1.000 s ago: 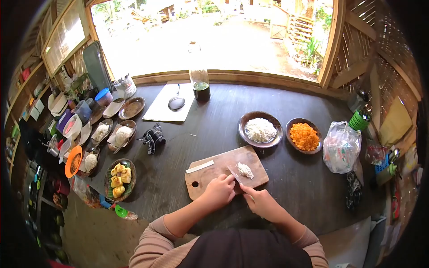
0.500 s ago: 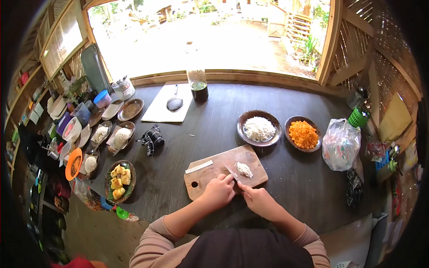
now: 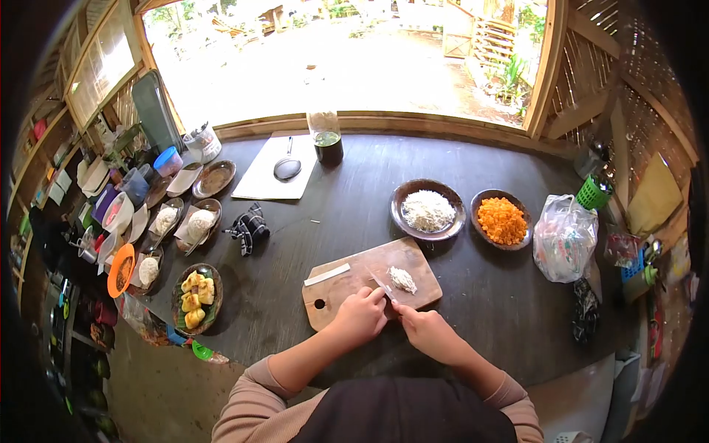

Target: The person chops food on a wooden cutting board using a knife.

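Observation:
On the wooden cutting board (image 3: 348, 293) my right hand (image 3: 430, 334) grips a knife (image 3: 382, 286), its blade pointing up and left. My left hand (image 3: 359, 316) rests on the board beside the blade, fingers bent and pressed together; what lies under them is hidden. Right of the blade sits a small heap of white shreds (image 3: 402, 280). A white strip (image 3: 327, 275) lies along the board's upper left. Beyond the board stand a brown bowl of white shreds (image 3: 428, 211) and a bowl of diced orange pieces (image 3: 502, 221).
A plastic bag (image 3: 565, 240) stands at the right beside a green basket (image 3: 594, 193). To the left are a plate of yellow pieces (image 3: 196, 297), a checked cloth (image 3: 249, 229) and several small dishes. A bottle of dark green liquid (image 3: 328, 148) stands near a strainer (image 3: 287, 169).
The view has shifted very slightly. Both hands and the knife stay almost in the same place on the board.

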Available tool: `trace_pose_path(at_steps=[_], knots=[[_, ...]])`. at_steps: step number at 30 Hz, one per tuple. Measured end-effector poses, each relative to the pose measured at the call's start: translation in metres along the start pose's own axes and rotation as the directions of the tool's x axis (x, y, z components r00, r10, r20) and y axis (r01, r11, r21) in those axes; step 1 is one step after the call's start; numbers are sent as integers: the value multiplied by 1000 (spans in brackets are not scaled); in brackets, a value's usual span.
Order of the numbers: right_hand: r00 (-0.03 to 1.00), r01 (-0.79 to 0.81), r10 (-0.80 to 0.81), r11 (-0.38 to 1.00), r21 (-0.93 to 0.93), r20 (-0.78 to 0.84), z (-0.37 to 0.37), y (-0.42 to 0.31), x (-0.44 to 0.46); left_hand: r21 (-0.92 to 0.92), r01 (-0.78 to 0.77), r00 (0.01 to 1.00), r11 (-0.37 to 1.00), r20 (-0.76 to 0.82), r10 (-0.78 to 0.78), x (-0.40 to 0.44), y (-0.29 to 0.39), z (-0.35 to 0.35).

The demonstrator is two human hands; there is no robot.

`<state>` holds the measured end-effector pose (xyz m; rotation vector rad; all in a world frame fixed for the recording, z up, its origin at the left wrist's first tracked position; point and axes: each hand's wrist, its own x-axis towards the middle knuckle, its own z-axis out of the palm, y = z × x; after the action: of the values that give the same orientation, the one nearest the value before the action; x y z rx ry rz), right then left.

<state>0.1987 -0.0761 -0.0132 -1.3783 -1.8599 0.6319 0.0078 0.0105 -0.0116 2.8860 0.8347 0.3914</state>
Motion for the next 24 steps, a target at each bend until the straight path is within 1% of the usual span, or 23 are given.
trace_pose_path(at_steps=[3,5,6,8,12,13,14,15,17,18,20,21,22,23,24], knots=[[999,-33,34,999,-17,19,-4,-7,1,-12,-10,1000,1000,-19,10,0,0,1],[979,-179,169,980,85,116,-23,-30,0,9,10,1000,1000,20,-10,0,0,-1],[979,-176,166,981,83,116,-32,-40,1,10,11,1000,1000,17,-11,0,1,-2],[882,-423,382,900,105,277,-45,-53,2,18,2,1000,1000,13,-2,-1,1,-2],[858,-467,413,875,126,305,-38,-43,2,12,-14,1000,1000,-20,14,0,0,0],[949,-289,265,948,132,173,-25,-26,1,12,-8,1000,1000,-22,8,0,0,0],[994,-103,99,988,112,38,-15,-14,0,13,-4,1000,1000,-23,4,-1,1,1],[994,-107,103,988,114,34,-9,-8,1,13,-9,1000,1000,-19,9,-1,1,1],[1000,-30,30,1000,1,3,-1,-4,3,-17,7,999,1000,-45,-8,-1,1,3],[1000,-30,30,1000,0,2,-3,-6,2,-16,6,999,1000,-46,-7,-1,0,4],[999,-43,43,994,96,5,-12,-15,0,-1,-21,998,1000,-62,21,-1,-3,6],[999,-39,38,995,93,10,-21,-24,-1,-2,-16,998,1000,-67,16,-1,-3,5],[974,-205,190,971,119,124,-32,-36,-1,1,-2,999,1000,-37,2,-1,-1,3],[913,-368,332,921,126,239,-39,-43,-1,3,12,1000,1000,-5,-12,-1,-1,2],[912,-367,330,922,123,242,-41,-44,-1,2,16,1000,1000,-7,-16,-1,-1,1]])
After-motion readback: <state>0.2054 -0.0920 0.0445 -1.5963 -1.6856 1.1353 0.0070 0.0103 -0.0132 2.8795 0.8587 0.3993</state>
